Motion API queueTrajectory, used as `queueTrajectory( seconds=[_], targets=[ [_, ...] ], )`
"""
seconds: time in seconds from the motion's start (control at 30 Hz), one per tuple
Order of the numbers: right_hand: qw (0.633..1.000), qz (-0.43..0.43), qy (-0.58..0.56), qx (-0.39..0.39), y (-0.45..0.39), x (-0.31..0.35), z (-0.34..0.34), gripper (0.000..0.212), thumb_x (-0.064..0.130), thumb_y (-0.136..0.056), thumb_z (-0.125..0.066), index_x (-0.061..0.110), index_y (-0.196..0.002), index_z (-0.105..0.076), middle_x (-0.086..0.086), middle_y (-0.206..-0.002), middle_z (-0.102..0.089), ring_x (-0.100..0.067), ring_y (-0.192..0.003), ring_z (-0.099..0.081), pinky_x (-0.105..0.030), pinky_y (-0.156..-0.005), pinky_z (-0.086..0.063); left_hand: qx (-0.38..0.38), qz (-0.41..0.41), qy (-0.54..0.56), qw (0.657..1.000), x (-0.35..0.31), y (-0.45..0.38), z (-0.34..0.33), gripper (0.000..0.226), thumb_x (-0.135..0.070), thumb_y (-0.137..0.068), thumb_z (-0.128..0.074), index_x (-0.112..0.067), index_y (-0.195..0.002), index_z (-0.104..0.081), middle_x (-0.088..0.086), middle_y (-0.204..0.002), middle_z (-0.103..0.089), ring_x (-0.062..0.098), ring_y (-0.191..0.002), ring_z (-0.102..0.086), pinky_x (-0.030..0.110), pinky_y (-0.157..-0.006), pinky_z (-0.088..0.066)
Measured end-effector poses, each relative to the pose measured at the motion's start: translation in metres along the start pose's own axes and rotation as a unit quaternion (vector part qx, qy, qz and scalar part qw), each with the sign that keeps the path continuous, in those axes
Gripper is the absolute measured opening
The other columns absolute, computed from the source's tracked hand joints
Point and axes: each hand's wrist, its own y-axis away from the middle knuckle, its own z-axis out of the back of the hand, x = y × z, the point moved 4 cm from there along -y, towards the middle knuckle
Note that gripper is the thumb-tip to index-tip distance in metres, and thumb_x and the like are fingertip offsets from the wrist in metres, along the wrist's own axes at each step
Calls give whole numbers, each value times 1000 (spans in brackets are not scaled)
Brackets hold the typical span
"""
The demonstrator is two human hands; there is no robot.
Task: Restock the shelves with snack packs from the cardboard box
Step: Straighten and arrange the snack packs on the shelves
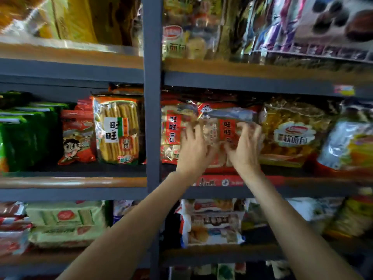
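Observation:
A red and clear rice-cracker pack point(224, 126) stands upright on the middle shelf point(314, 183), right of the dark upright post. My left hand point(194, 148) lies against the pack's left side with fingers spread. My right hand point(245, 147) has its fingers curled round the pack's right edge. A matching red pack point(171, 130) stands just to its left, touching it. The cardboard box is not in view. The picture is blurred by motion.
A yellow bread bag point(292, 132) crowds the pack's right side. Left of the post point(152, 93) stand a cracker pack point(119, 130), a red cartoon pack point(77, 136) and green packs point(28, 134). Shelves above and below are full of snacks.

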Motion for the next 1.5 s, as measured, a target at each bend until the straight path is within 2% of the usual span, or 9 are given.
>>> queueTrajectory(
  seconds=[0.1,0.23,0.37,0.6,0.77,0.97,1.27,1.37,1.5],
  targets=[
    [985,-62,-86,135,-17,-32,-3,95,58,-65,-71,20,-141,-29,-16,-141,-32,-34,-130,-33,-50,-105,-34,83,191,94,973,11,-13,-12,75,-28,-91,-54,-4,-145,-9,18,-150,-19,34,-138,-19,41,-110,-26],
    [940,-55,-184,282,-17,-45,-13,113,33,-64,-82,29,-148,-6,-14,-147,-16,-30,-139,-16,-46,-111,-23,128,263,250,923,11,-22,-16,53,-11,-91,-55,-8,-136,-26,2,-115,-51,14,-101,-48,21,-83,-44],
    [944,-15,-174,279,-18,-52,-11,117,33,-63,-83,29,-148,-3,-14,-146,-14,-32,-138,-21,-44,-110,-26,150,279,311,896,9,-25,-20,69,4,-81,-63,-12,-138,-26,5,-119,-46,14,-100,-46,22,-80,-48],
    [954,-25,-165,250,-28,-72,-1,126,29,-62,-85,31,-148,8,-15,-145,-15,-34,-135,-28,-47,-109,-28,136,247,271,920,-3,-30,-36,84,-1,-75,-72,-16,-142,-23,11,-141,-39,30,-119,-51,38,-94,-50],
    [947,-25,-186,259,-30,-77,4,126,28,-63,-84,32,-147,9,-15,-149,-9,-34,-139,-22,-49,-110,-25,123,256,277,918,-11,-30,-37,80,-8,-78,-72,-19,-141,-24,6,-142,-40,27,-121,-50,22,-77,-50],
    [925,-33,-223,305,-32,-77,-6,130,29,-64,-83,33,-145,18,-6,-157,-1,-24,-144,-6,-51,-113,-16,192,267,322,888,-16,-23,-45,92,6,-84,-59,-20,-149,1,7,-153,-24,24,-138,-29,35,-108,-34],
    [896,-62,-292,328,-35,-79,-14,127,23,-62,-84,40,-145,11,-1,-157,-6,-22,-143,-14,-48,-115,-20,203,272,347,874,-5,-26,-58,97,4,-84,-61,-27,-149,3,3,-148,-31,14,-113,-45,24,-83,-48],
    [897,-52,-296,323,-34,-81,-14,123,20,-65,-83,39,-146,9,2,-157,-6,-19,-143,-13,-43,-114,-19,200,271,363,869,5,-23,-64,97,0,-80,-67,-30,-149,-5,-8,-131,-40,14,-114,-47,32,-94,-47],
    [897,-31,-314,310,-32,-81,-11,121,20,-66,-82,39,-146,6,5,-157,-5,-15,-143,-13,-37,-112,-19,197,270,323,885,7,-22,-64,101,-7,-76,-73,-30,-147,-5,2,-148,-33,24,-128,-42,40,-100,-45]
  ],
)
